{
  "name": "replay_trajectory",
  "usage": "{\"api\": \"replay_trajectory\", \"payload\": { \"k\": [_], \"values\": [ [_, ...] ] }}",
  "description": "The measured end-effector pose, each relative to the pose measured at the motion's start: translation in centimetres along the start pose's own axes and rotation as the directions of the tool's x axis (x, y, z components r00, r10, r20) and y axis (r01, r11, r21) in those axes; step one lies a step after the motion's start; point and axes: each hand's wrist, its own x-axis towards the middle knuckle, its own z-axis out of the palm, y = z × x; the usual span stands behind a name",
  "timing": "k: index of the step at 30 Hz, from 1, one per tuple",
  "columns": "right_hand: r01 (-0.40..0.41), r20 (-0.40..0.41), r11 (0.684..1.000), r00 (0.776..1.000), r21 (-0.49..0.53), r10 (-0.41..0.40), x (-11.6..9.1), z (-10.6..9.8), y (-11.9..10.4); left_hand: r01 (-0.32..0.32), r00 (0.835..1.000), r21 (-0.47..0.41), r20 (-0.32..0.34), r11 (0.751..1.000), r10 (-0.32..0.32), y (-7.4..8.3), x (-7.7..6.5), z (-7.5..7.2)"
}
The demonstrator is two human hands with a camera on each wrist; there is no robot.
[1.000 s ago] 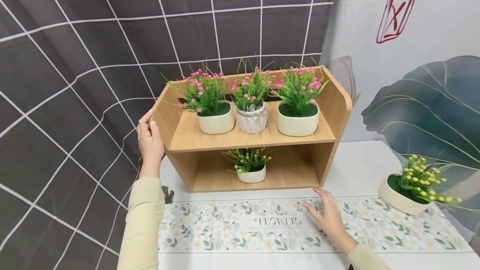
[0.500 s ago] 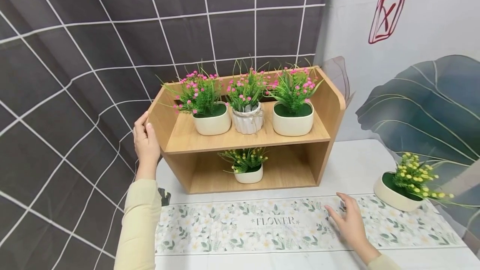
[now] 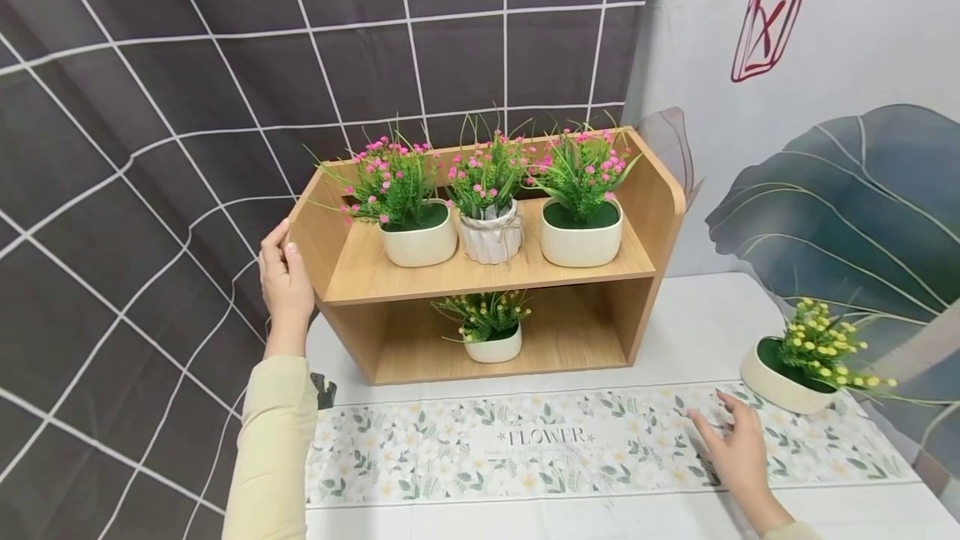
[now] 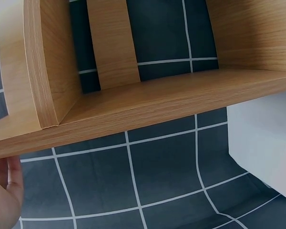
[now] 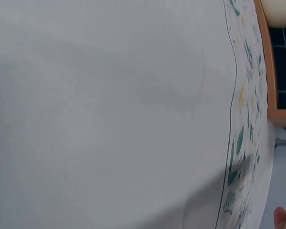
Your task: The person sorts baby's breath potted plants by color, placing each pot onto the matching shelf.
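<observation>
A two-tier wooden shelf [image 3: 360, 275] stands at the table's back. My left hand [image 3: 288, 294] rests against the outer face of its left side panel, fingers fairly straight; in the left wrist view, the fingers [image 4: 14, 176] touch that wood. My right hand [image 3: 738, 448] hovers over the floral runner with fingers spread, holding nothing. Nearest to it is a cream pot of yellow flowers [image 3: 787, 386], to its upper right. On the upper tier are two cream pots of pink flowers, left [image 3: 420, 247] and right [image 3: 581, 244], with a white ribbed pot [image 3: 491, 240] between them.
Another cream pot with yellow flowers [image 3: 493, 348] sits on the shelf's lower tier. The floral runner [image 3: 547, 477] lies across the white table. A small black object [image 3: 322, 390] is beside the left sleeve. A dark checked curtain [image 3: 135, 190] hangs behind and to the left.
My right hand has moved from the shelf's lower right corner rightward along the runner, closer to the yellow-flowered pot. The left hand stays on the side panel. The whole view has shifted slightly.
</observation>
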Motion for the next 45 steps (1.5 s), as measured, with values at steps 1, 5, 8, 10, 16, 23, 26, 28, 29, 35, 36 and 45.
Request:
{"api": "replay_trajectory", "payload": {
  "k": [1,5,8,10,16,23,26,28,29,35,36,45],
  "values": [
    [-0.029,0.003,1.0,1.0,-0.005,0.029,0.1,-0.2,0.1,-0.001,1.0,0.001,-0.001,1.0,0.001,0.0,0.0,0.0],
    [-0.12,-0.02,0.993,0.993,-0.01,0.12,0.6,-1.1,0.9,0.005,1.0,0.006,-0.002,1.0,-0.005,0.0,-0.1,-0.1],
    [-0.168,-0.046,0.986,0.985,-0.022,0.167,1.0,-1.6,1.7,0.012,1.0,0.007,-0.003,1.0,-0.012,-0.1,-0.1,-0.1],
    [-0.203,-0.056,0.979,0.978,-0.036,0.201,1.2,-2.0,2.2,0.017,1.0,0.006,-0.003,1.0,-0.017,-0.2,-0.1,-0.1],
    [-0.31,-0.084,0.949,0.949,-0.06,0.304,1.7,-2.9,3.5,0.012,1.0,0.003,-0.011,1.0,-0.012,-0.5,-0.3,-0.2],
    [-0.373,-0.086,0.927,0.926,-0.046,0.368,2.4,-4.0,4.8,0.01,1.0,0.006,-0.025,1.0,-0.01,-0.7,-0.3,-0.2],
    [-0.363,-0.088,0.931,0.929,-0.036,0.359,2.9,-4.3,5.4,0.008,1.0,0.004,-0.026,1.0,-0.008,-0.7,-0.4,-0.1],
    [-0.366,-0.077,0.93,0.928,-0.029,0.363,3.3,-4.4,5.6,0.011,1.0,0.001,-0.021,1.0,-0.011,-0.7,-0.3,-0.1],
    [-0.364,-0.076,0.931,0.929,-0.024,0.362,3.5,-4.5,5.7,0.013,1.0,0.0,-0.019,1.0,-0.013,-0.7,-0.3,-0.1],
    [-0.354,-0.065,0.935,0.934,-0.022,0.352,4.4,-4.8,6.3,0.025,1.0,-0.002,-0.014,1.0,-0.025,-0.5,-0.2,-0.1],
    [-0.365,-0.054,0.93,0.93,-0.027,0.364,4.5,-4.8,6.5,0.027,1.0,-0.002,-0.014,1.0,-0.027,-0.5,-0.2,0.0],
    [-0.376,-0.07,0.926,0.924,0.012,0.376,6.3,-6.0,7.8,0.019,1.0,-0.005,-0.013,1.0,-0.019,-0.2,-0.1,0.1]
  ]
}}
